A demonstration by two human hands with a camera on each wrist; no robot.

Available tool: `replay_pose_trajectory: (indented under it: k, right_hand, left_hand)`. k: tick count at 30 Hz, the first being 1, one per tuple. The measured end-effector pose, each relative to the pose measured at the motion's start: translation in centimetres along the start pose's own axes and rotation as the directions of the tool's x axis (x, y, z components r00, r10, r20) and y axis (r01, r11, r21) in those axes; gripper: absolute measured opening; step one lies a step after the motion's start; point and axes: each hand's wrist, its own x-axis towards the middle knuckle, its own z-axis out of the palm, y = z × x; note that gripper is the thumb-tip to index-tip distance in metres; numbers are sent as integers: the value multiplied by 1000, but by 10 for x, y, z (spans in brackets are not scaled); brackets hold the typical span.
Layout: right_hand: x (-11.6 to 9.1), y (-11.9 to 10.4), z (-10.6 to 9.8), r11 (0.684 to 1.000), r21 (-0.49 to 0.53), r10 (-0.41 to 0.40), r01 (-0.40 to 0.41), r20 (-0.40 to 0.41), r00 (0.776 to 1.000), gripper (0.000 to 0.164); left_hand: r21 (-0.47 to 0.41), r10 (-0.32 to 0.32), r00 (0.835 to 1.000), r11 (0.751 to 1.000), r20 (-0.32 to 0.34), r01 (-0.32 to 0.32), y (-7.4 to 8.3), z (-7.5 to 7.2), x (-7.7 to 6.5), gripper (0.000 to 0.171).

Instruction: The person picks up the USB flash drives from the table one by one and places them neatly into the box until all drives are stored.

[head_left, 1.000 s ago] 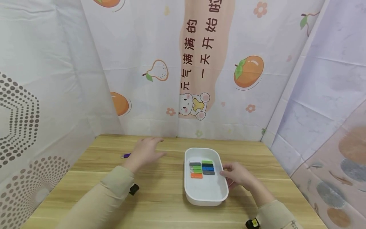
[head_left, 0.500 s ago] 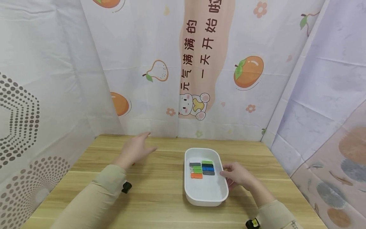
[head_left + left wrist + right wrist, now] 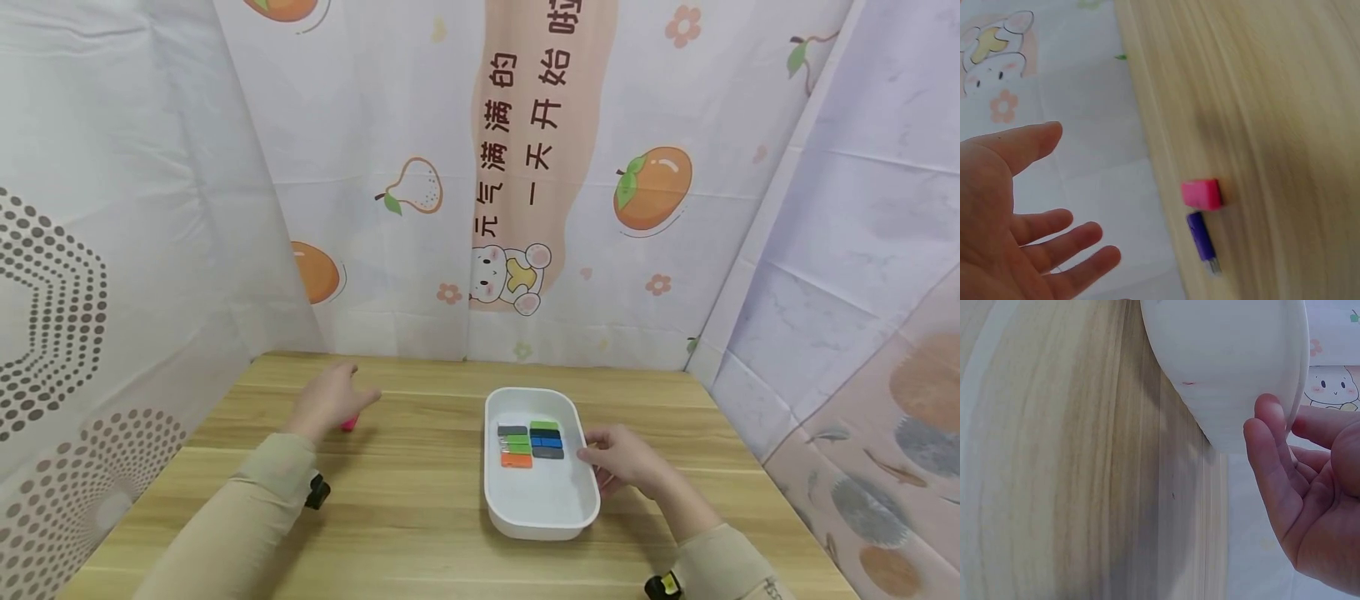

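My left hand [image 3: 328, 402] hovers over the left part of the table, fingers spread and holding nothing. Below it on the wood lie a small pink block [image 3: 1202, 194] and a purple USB stick [image 3: 1201, 236] with a metal plug, end to end in the left wrist view. From the head, the hand hides the purple stick and part of the block. My right hand [image 3: 621, 458] grips the right wall of a white plastic tray [image 3: 543, 504], thumb at the rim and fingers against the outside. Inside, USB sticks [image 3: 516, 460] in orange, green, grey, black and blue lie in two columns.
The wooden table [image 3: 420, 517] ends at a printed curtain [image 3: 405, 283] along the back. More curtains hang at the left [image 3: 150, 250] and right [image 3: 810, 267] sides. A black strap piece [image 3: 318, 492] sticks out under the left cuff.
My left hand has moved left, passing over the purple USB stick, which it now covers; part of the pink block shows beside it. The right hand and the tray stay put.
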Motion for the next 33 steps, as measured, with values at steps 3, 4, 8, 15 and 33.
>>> replay_pose_trajectory:
  k: [3, 4, 8, 15, 33]
  right_hand:
    - [0, 0, 0, 1000, 0, 1, -1, 2, 1000, 39]
    - [0, 0, 0, 1000, -1, 1, -1, -1, 1000, 39]
    - [0, 0, 0, 1000, 2, 7, -7, -11, 1000, 38]
    - [1, 1, 0, 1000, 2, 6, -6, -16, 1000, 40]
    - [0, -2, 1, 1000, -3, 10, -10, -6, 1000, 39]
  left_hand:
    - [-8, -47, 998, 999, 40, 48, -8, 3, 1, 80]
    - [-8, -58, 997, 998, 52, 59, -10, 4, 1, 79]
    - [9, -79, 994, 997, 79, 78, -17, 8, 0, 72]
    - [23, -122, 984, 993, 133, 120, -22, 13, -3, 39]
    - [84, -205, 969, 977, 136, 194, -27, 24, -7, 31]
